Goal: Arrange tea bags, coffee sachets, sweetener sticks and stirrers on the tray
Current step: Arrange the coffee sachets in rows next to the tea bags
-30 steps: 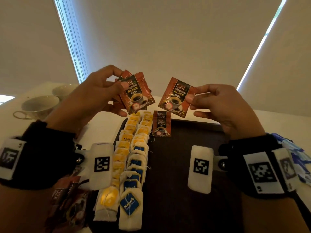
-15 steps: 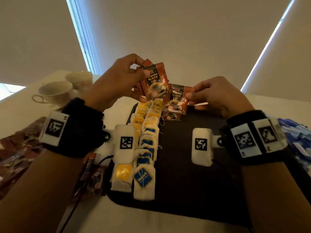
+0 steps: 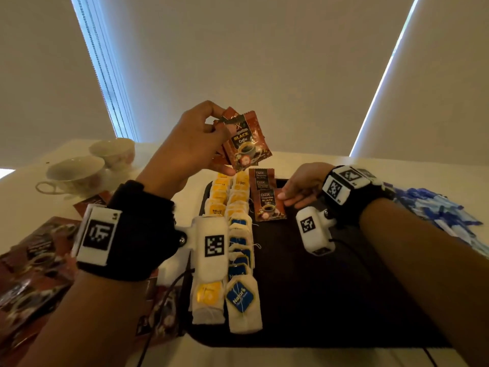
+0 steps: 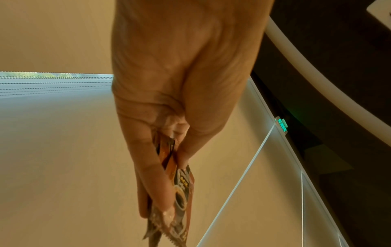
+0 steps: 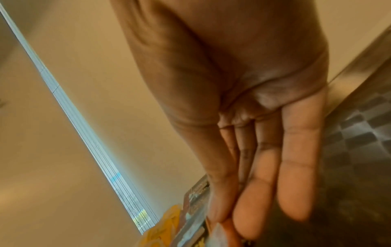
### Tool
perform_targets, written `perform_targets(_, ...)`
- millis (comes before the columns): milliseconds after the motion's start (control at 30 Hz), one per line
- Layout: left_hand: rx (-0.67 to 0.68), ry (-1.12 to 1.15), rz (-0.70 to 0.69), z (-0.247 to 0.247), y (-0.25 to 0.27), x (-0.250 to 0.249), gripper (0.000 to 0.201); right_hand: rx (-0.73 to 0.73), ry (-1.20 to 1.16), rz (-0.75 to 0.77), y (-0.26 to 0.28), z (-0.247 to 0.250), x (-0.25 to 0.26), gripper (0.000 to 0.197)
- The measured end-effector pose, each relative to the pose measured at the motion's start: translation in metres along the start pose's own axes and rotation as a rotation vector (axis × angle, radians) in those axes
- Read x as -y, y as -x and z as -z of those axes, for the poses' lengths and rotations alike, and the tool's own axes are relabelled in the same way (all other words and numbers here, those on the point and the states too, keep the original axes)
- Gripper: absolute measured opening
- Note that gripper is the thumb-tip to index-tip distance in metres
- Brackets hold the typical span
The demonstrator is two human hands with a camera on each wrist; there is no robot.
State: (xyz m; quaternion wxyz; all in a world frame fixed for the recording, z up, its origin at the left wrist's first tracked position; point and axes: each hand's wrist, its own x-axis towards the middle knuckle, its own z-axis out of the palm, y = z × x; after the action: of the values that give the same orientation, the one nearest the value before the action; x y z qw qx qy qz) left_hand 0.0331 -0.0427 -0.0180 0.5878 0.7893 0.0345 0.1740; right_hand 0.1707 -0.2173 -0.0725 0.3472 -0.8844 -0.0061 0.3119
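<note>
My left hand (image 3: pixel 211 133) pinches a small fan of red-brown coffee sachets (image 3: pixel 247 144) by their top edge, raised above the far end of the dark tray (image 3: pixel 330 287). In the left wrist view thumb and fingers (image 4: pixel 160 167) clamp those sachets (image 4: pixel 183 192). My right hand (image 3: pixel 291 196) is low over the tray and pinches the right edge of a coffee sachet (image 3: pixel 270 206), which lies overlapping another sachet (image 3: pixel 262 176) behind it. Two rows of tea bags run down the tray's left side, yellow-tagged (image 3: pixel 219 200) and blue-tagged (image 3: pixel 242 300).
Two white cups (image 3: pixel 76 173) stand at the far left of the table. Loose coffee sachets (image 3: pixel 34 260) are heaped left of the tray. A pile of blue-and-white sweetener sticks (image 3: pixel 436 210) lies to its right. The tray's middle and right are bare dark surface.
My right hand has come down from the air and laid its sachet on the tray, overlapping the one there. The left hand still holds its sachets up.
</note>
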Motion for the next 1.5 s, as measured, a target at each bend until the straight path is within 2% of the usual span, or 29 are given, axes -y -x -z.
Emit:
perform_targets(167,-0.009,0.059,-0.014,0.007,-0.002,-0.002,0.022,-0.066,0.048,0.008,-0.007,-0.005,0.013,0.002)
perform_targets(300,-0.001,0.067,-0.018,0.009,-0.002,-0.002,0.021,-0.122,0.066,0.056,-0.015,-0.008,0.015,0.009)
perform_targets(367,0.003,0.076,-0.013,0.008,-0.002,-0.002,0.021,-0.128,0.080,0.078,-0.017,-0.011,0.017,0.005)
perform_targets(467,0.009,0.071,0.003,0.004,-0.002,-0.001,0.019,-0.146,0.125,0.106,-0.021,-0.012,0.018,0.017)
perform_targets(633,0.009,-0.008,0.005,-0.001,-0.003,0.003,0.022,-0.169,0.172,0.124,-0.007,-0.010,0.021,0.020)
perform_targets(733,0.011,-0.049,0.006,-0.003,-0.004,0.006,0.021,-0.260,0.123,0.291,0.023,0.003,0.020,0.022)
perform_targets(867,0.050,-0.080,0.025,-0.007,-0.003,0.008,0.021,-0.183,-0.217,0.553,0.076,0.012,0.014,0.030)
perform_targets(1000,0.076,-0.109,0.018,-0.012,-0.001,0.008,0.025,-0.157,-0.145,0.635,0.092,0.007,0.013,0.029)
perform_targets(1300,0.108,-0.101,0.025,-0.017,-0.002,0.006,0.022,-0.168,-0.246,0.669,0.079,0.005,0.008,0.010)
perform_targets(1400,0.107,-0.058,0.040,-0.012,-0.002,0.005,0.019,-0.152,-0.293,0.634,0.075,0.010,0.005,0.007)
perform_targets(1500,0.027,-0.083,0.022,-0.005,-0.005,0.006,0.022,-0.116,-0.318,0.541,0.068,0.015,0.000,0.007)
